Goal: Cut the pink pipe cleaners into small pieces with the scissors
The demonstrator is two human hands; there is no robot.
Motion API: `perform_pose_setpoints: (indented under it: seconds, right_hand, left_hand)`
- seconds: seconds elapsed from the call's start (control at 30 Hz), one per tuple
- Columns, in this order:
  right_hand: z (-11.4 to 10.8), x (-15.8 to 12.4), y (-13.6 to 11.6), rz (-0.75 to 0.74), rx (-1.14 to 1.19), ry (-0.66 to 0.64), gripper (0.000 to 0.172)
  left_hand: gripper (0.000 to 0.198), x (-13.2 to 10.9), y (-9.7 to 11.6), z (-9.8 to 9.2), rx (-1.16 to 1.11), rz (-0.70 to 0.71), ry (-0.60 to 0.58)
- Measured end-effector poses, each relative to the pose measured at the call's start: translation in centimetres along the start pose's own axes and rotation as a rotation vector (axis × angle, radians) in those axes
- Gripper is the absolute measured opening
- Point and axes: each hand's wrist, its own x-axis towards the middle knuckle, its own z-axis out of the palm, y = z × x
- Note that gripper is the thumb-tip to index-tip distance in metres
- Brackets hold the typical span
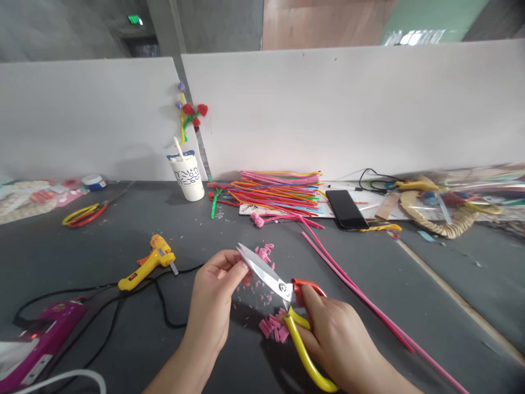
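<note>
My right hand (328, 323) grips a pair of scissors (264, 273) with one red and one yellow handle. Their blades point up and to the left, and the tips lie against the fingertips of my left hand (217, 293). The left thumb and fingers are pinched together; whatever they hold is hidden behind thumb and blades. Below the scissors, short cut pieces of pink pipe cleaner (274, 327) lie in a small heap. Another pile of pink scraps (264, 251) sits just beyond the blade tips, with fine pink fluff scattered between.
Long pink pipe cleaners (348, 282) stretch along the right. A bundle of coloured pipe cleaners (279, 191) and a phone (346, 209) lie at the back. To the left are a yellow glue gun (147, 262), black cords, a purple power strip (47, 339) and a white cup (188, 178).
</note>
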Motion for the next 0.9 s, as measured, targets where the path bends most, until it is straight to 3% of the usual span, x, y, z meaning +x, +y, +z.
perform_pose_setpoints:
  seconds: [0.67, 0.77, 0.9]
  right_hand:
    - [-0.4, 0.3, 0.6, 0.073, 0.045, -0.034, 0.033]
    - [-0.8, 0.8, 0.5, 0.205, 0.317, -0.071, 0.030]
    - [-1.8, 1.5, -0.1, 0.394, 0.885, -0.131, 0.021]
  left_hand:
    - [0.005, 0.0, 0.3, 0.0, 0.000, 0.005, -0.007]
    - [0.007, -0.2, 0.3, 0.2, 0.003, -0.068, -0.043]
    - [0.009, -0.6, -0.1, 0.9, -0.038, -0.277, -0.226]
